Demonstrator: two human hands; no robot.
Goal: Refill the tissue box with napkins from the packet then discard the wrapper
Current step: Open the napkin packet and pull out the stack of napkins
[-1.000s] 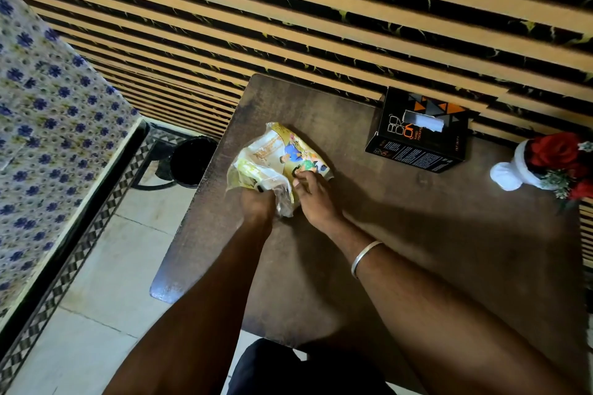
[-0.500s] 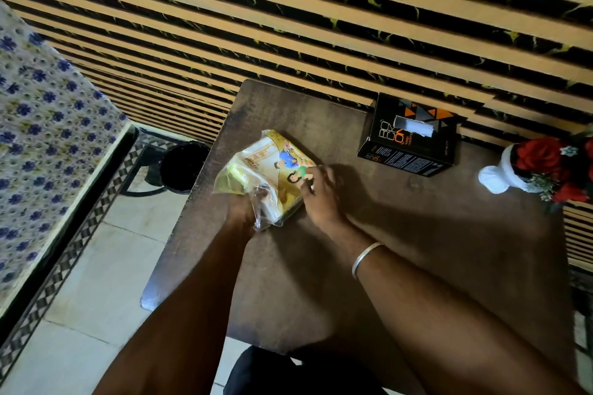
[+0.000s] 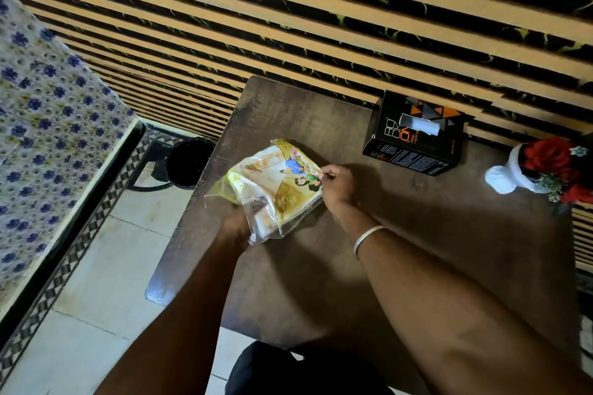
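A napkin packet in clear plastic with a yellow printed picture lies near the left edge of the dark wooden table. My left hand grips the packet's near-left end, partly hidden under the loose plastic. My right hand pinches the wrapper at the packet's right side. A black tissue box with orange triangles stands at the table's far edge by the wall, a white tissue poking from its top slot.
A red rose arrangement in a white holder sits at the table's right. A black waste bin stands on the tiled floor left of the table. A blue-flowered cloth surface lies further left. A striped wall is behind.
My right hand has slid from the packet's near end up to its right side. The left hand has kept its hold while the packet has turned and tilted slightly.
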